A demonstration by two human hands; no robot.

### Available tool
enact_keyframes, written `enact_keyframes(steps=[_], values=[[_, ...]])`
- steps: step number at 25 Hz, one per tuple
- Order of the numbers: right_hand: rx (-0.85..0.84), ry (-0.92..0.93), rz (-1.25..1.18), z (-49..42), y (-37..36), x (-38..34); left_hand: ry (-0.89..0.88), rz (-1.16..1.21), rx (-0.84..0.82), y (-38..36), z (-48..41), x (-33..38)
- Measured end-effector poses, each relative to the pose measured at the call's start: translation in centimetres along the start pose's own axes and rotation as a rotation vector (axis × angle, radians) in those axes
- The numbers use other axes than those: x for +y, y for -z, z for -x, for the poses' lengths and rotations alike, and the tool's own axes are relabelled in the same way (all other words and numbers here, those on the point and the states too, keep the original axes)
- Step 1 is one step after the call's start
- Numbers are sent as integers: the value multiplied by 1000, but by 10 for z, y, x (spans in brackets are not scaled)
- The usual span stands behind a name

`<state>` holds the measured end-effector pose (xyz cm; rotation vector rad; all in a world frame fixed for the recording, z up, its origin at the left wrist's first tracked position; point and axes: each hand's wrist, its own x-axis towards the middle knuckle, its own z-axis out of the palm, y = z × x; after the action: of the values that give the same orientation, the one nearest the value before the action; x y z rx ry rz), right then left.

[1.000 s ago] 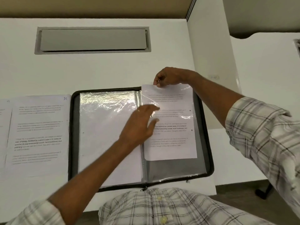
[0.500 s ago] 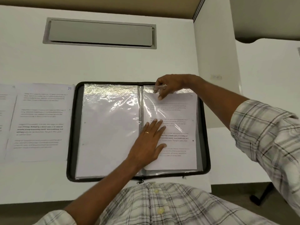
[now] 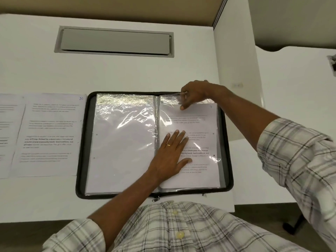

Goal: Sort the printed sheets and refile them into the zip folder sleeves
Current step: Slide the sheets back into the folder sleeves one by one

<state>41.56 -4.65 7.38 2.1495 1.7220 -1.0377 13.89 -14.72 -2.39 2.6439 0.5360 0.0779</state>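
Head view: your left grip (image 3: 169, 157) lies flat, fingers straight, pressing the printed sheet (image 3: 200, 124) in the right-hand clear sleeve (image 3: 169, 100) of the open zip folder (image 3: 81, 142). Your right grip (image 3: 194, 95) pinches that sleeve's top edge. Loose sheets (image 3: 51, 133) lie on the surface (image 3: 127, 73) just left.

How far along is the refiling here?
Done: the left sleeve is filled. In hand: the right hand pinches the right sleeve open while the left hand presses the printed sheet nearly seated inside. Left: loose sheets on the desk beside the zip folder.

Glossy crinkled plastic sleeves (image 3: 125, 113), matt paper sheet (image 3: 198, 128)
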Motion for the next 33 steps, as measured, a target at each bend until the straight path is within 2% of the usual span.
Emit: enact_keyframes(steps=[5, 7, 9, 16, 18, 21, 24, 26, 30, 31, 33], values=[[167, -66, -71, 27, 3, 19, -2, -91, -21, -9, -1, 2], [146, -139, -83, 35, 3, 24, -2, -87, -29, -9, -2, 1], [124, -203, -219, 45, 3, 25, -4, -73, -39, -8, -2, 0], [329, -326, -695, 77, -39, 24, -21, -60, -23, -1, -1, -10], [415, -359, -762, 84, -60, 20, -35, -68, -2, 4, 1, -16], [592, -453, -799, 89, -85, 19, -152, -101, 101, 10, 8, -20], [759, -493, -750, 92, -95, 16, -178, -96, 57, 0, 15, -20], [772, -432, -808, 91, -97, 12, -146, -90, 8, -9, 19, -23], [734, -336, -1079, 99, -101, 8, -148, -98, -18, -16, 16, -27], [689, -346, -1063, 103, -105, 8, -155, -101, -20, -16, 16, -27], [560, -397, -858, 110, -116, 11, -154, -92, -29, -17, 16, -27]])
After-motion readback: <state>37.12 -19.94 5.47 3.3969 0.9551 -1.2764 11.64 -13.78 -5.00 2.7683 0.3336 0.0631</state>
